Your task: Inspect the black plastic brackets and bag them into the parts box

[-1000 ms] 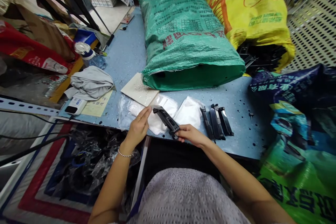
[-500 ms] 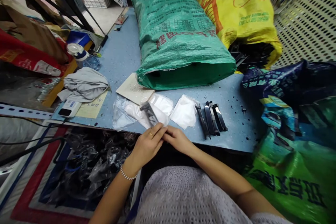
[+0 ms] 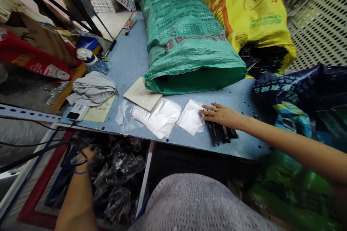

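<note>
My right hand (image 3: pixel 221 115) reaches in from the right, its fingers apart and stretched out above several long black plastic parts (image 3: pixel 218 133). Its fingertips lie at the right edge of a small stack of white plastic bags (image 3: pixel 191 117); whether they touch it I cannot tell. My left hand (image 3: pixel 88 154) is low at the left, over a bin of clear bags with dark contents (image 3: pixel 119 166). That hand is blurred and its fingers are partly hidden. Another pile of white bags (image 3: pixel 159 117) lies on the blue table (image 3: pixel 127 50), partly under a pale board (image 3: pixel 142 94).
A large green woven sack (image 3: pixel 187 39) lies on the table with its mouth towards me. Behind it stands a yellow sack (image 3: pixel 255 11) holding black parts. On the left are a grey cloth (image 3: pixel 93 88), a bottle (image 3: pixel 94 63) and a white device (image 3: pixel 78 112).
My hands have moved apart. The left went down left to the bin; the right went over the black parts. The bagged dark piece between them has left the table top.
</note>
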Demonstrator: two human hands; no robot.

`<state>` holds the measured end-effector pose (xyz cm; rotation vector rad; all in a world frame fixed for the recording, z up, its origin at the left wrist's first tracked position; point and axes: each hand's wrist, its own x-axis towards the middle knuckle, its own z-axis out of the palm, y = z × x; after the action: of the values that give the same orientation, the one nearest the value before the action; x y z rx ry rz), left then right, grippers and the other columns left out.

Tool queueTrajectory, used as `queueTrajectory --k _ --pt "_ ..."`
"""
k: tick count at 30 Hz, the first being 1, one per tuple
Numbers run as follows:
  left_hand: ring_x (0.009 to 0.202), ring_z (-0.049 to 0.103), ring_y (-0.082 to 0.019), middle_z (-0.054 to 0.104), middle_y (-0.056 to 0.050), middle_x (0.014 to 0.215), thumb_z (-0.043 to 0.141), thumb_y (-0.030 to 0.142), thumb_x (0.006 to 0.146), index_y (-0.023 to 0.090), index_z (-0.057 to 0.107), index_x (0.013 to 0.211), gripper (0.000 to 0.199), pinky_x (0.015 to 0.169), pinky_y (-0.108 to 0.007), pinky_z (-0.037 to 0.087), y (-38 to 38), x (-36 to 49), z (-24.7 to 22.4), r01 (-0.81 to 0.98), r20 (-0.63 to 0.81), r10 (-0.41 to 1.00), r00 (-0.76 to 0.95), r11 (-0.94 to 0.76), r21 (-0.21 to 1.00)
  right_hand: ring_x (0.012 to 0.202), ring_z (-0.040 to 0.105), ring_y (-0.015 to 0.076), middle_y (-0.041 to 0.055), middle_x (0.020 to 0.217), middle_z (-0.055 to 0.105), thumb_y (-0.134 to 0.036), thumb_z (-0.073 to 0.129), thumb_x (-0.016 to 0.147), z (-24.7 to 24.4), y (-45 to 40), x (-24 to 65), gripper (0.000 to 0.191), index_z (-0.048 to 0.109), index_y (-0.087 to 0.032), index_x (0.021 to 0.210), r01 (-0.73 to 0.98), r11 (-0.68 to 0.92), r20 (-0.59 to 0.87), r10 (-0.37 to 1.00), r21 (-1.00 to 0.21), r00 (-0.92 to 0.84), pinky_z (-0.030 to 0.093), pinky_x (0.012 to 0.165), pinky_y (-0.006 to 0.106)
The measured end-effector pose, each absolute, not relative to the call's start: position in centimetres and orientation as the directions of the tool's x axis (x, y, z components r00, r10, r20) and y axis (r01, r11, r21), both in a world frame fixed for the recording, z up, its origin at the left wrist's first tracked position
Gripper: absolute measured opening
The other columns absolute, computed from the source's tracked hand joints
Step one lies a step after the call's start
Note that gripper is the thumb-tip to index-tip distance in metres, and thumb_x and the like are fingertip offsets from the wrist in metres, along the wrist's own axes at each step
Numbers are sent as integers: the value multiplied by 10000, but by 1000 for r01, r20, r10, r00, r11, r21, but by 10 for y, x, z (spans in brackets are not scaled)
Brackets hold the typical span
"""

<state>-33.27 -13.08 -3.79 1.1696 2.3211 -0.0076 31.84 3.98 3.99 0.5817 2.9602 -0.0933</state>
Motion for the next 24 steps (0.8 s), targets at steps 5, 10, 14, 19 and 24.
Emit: queueTrajectory --k 5,10,14,19,24 --pt "716 677 -299 617 -45 548 670 413 624 181 619 601 239 656 -337 498 -127 -294 -29 723 -625 657 -423 660 204 1218 595 259 109 1263 667 -122 456 946 61 38 326 381 625 -207 1276 406 903 -52 403 -142 -914 498 992 441" --pt "727 648 -202 696 -47 761 506 499 908 192 710 840 375 698 -304 509 -104 -139 8 601 -444 870 213 241 762 1011 634 320 169 1092 679 -484 560 931 74 23 295 465 621 -149 1248 663 634 -28 714 -398 -699 538 826 444" --pt "993 608 -249 672 -130 1052 574 266 900 171 711 910 167 904 -391 491 -56 -31 8 723 138 988 73 -147 675 1030 638 284 112 1137 673 -529 548 927 65 12 240 440 644 -196 1198 477 221 -77 845 -851 -529 521 874 413" --pt "785 591 -178 598 -43 785 705 223 778 167 627 662 151 762 -316 505 -15 -37 -11 542 43 997 -66 -1 841 1009 658 255 94 1076 696 -532 620 880 50 -2 204 437 677 -183 1135 -49 -307 -261 874 -950 -409 514 912 415" --pt "696 608 -150 655 -25 735 680 308 768 153 673 791 158 656 -261 496 -11 -66 -6 235 -169 986 0 164 958 900 675 219 124 1141 700 -561 663 830 32 -6 164 497 678 -178 1147 -388 -583 -308 759 -714 -574 542 857 397"
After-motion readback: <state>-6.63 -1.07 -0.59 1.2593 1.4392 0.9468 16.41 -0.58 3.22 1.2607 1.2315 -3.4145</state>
